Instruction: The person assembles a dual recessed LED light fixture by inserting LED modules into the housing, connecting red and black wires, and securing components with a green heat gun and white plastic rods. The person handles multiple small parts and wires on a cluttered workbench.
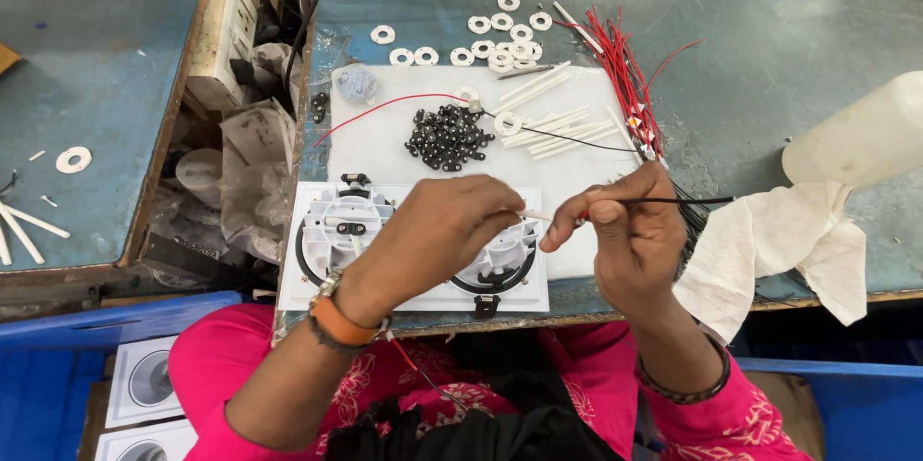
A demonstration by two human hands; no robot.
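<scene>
The fingers of the left hand (437, 230) are pinched narrowly on one end of a thin white tube (538, 216), and the fingers of the right hand (630, 230) are closed on a black wire (673, 200) whose end is met by the tube between the two sets of fingertips. Directly beneath the fingers a white plastic double lamp frame (332, 230) is laid flat. Just beyond the fingertips a pile of small black clips (447, 137) is seen on a white sheet (385, 149), with more white tubes (548, 124) beside it. Farther out, white rings (500, 38) are scattered, and a bundle of red wires (625, 76) is spread beyond the right fingers. A white cloth (779, 249) is draped just right of them.
</scene>
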